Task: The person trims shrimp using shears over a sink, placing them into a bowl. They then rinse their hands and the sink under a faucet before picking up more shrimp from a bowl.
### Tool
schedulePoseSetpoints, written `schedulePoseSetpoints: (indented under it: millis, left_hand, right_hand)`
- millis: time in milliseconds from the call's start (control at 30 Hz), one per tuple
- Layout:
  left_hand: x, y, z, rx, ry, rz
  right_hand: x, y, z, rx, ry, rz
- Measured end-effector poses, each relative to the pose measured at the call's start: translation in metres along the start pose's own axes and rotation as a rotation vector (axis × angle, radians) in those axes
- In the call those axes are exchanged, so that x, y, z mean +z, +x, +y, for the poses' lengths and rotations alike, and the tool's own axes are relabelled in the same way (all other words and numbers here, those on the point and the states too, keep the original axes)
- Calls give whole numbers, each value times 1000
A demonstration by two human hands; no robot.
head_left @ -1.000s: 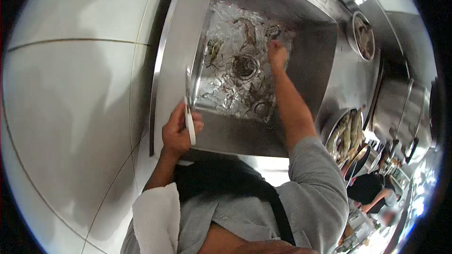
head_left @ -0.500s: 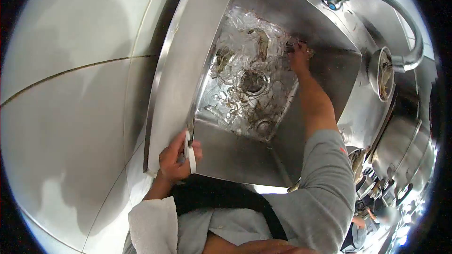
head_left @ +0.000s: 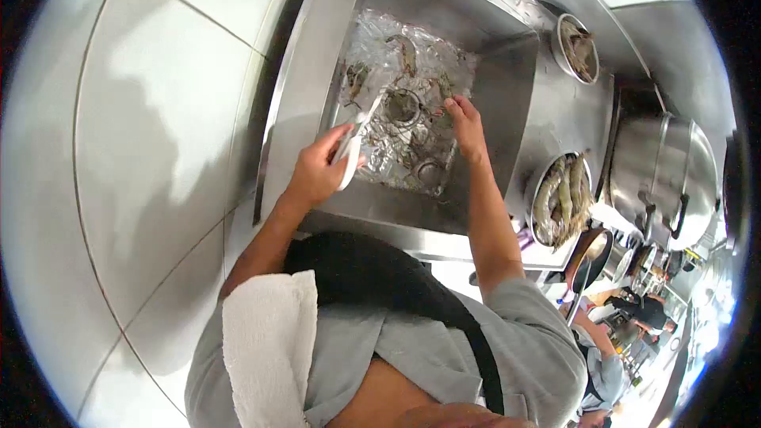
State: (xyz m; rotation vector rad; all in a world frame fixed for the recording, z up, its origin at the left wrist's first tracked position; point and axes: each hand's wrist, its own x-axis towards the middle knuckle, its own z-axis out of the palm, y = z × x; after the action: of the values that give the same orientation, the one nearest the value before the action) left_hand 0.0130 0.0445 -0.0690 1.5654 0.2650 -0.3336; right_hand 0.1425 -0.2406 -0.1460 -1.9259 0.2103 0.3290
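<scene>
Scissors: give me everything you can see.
The scissors have white, plastic-looking handles and slim, shiny, metal-looking blades. They are held in the left hand, fingers around the handles, over the sink. The blades point forward and rightward, tips near the drain in the image; height above it can't be judged. Whether the blades are open or shut is too blurred to tell. Only the hand visibly touches them.

That sink [head_left: 503,89] is smooth, softly gleaming metal; the towel [head_left: 269,341], rough matt cloth; the tiles [head_left: 158,127], glossy. From here, the blurred white scissor handles [head_left: 351,160] seem plastic.
</scene>
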Motion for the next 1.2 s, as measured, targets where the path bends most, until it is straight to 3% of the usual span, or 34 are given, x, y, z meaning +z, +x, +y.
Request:
schedulePoseSetpoints:
  millis: [67, 167, 433, 533, 567, 733, 833, 867, 967, 1067, 1167, 1200]
  left_hand:
    - [17, 3, 1, 216, 130, -112]
    - [42, -4, 26, 322, 377, -210]
    - [84, 0, 22, 385, 535, -242]
    - [85, -3, 34, 259, 556, -363]
    - [86, 0, 31, 300, 556, -366]
    - [93, 29, -13, 438, 527, -348]
    - [85, 31, 1, -90, 128, -598]
    - [86, 33, -8, -171, -22, -584]
    - [81, 19, -12, -226, -276, -576]
    - [84, 4, -16, -437, -576, -665]
    - [97, 5, -26, -528, -741, -703]
    - [102, 8, -26, -533, -781, -690]
  right_hand:
    - [-5, -35, -15, -32, 70, 55]
    - [-20, -68, -33, -80, 0, 41]
    - [-45, -124, -57, -178, -275, 264]
    - [-52, -131, -54, -219, -379, 304]
    - [-53, -132, -51, -241, -424, 313]
    - [-62, -128, -42, -290, -526, 191]
    - [-64, -115, -19, -210, -490, 102]
    - [-64, -110, -13, -164, -459, 75]
    - [-59, -101, -7, -62, -291, 89]
    - [-46, -108, -25, -20, -15, 137]
    - [-41, -96, 9, 17, 396, 96]
    - [-40, -98, 8, 42, 360, 106]
